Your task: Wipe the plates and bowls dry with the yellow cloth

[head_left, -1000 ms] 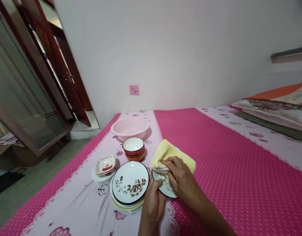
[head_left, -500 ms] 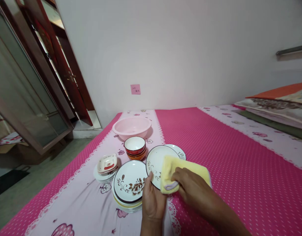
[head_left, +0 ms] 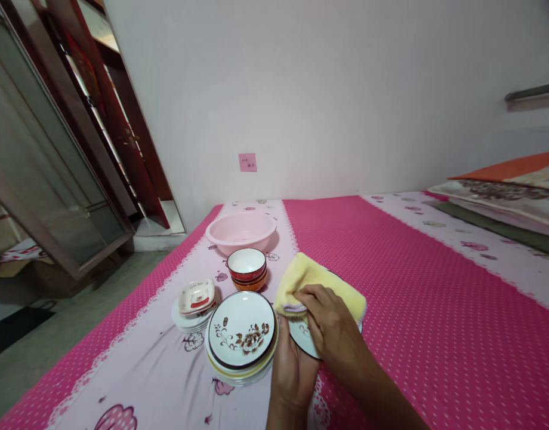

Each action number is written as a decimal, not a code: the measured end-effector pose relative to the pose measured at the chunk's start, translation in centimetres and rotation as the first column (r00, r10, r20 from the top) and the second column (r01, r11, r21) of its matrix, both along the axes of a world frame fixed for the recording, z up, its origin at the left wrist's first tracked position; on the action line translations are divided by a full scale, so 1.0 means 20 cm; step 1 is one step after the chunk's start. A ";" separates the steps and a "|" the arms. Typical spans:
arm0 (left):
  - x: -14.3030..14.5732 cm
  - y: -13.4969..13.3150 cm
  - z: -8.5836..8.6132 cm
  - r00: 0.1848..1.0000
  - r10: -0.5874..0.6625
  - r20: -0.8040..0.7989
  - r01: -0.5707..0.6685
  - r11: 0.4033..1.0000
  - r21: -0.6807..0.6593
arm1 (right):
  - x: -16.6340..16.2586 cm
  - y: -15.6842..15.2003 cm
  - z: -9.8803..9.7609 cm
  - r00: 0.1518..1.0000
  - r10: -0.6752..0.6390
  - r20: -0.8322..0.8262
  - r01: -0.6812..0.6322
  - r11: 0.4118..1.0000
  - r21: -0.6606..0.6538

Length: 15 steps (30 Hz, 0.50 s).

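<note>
Left hand [head_left: 295,373]: half-curled, gripping the plate [head_left: 305,339], lower centre of frame. Right hand [head_left: 336,319]: closed on the yellow cloth [head_left: 321,279], now shifted up-left, covering most of the plate's face.

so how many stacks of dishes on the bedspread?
3. Bowls, in front of the pink basin; square dishes on small plates, at far left; larger plates, beside the left hand. More could be hidden behind the yellow cloth.
</note>
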State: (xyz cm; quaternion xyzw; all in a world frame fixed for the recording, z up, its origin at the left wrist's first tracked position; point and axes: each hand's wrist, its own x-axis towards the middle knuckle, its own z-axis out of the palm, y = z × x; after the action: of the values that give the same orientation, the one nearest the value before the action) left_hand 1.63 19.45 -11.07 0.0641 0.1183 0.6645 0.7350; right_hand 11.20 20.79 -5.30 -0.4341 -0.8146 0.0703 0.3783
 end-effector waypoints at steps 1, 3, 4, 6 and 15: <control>0.01 0.00 0.00 1.000 -0.016 -0.011 0.017 0.999 0.030 | 0.02 0.01 -0.01 0.999 -0.039 0.008 0.039 0.999 0.019; 0.02 0.00 0.01 0.998 -0.043 -0.037 0.046 0.996 0.082 | 0.07 0.04 -0.02 0.993 -0.119 0.028 0.118 0.992 0.036; 0.02 0.00 0.01 0.998 -0.052 -0.047 0.056 0.994 0.096 | 0.09 0.05 -0.02 0.987 -0.156 0.045 0.155 0.987 0.030; 0.02 0.00 0.01 0.997 -0.059 -0.053 0.064 0.993 0.101 | 0.13 0.07 -0.01 0.969 -0.214 0.122 0.217 0.976 -0.012; -0.04 0.02 0.04 0.997 0.060 -0.057 -0.061 0.998 -0.010 | 0.20 -0.02 0.03 0.934 -0.114 0.339 0.194 0.957 -0.213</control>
State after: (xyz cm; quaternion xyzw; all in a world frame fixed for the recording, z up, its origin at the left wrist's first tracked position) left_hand 0.76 19.77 -10.36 0.0752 0.1448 0.6837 0.7113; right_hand 15.28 20.32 -4.61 -0.5458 -0.8138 0.0674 0.1879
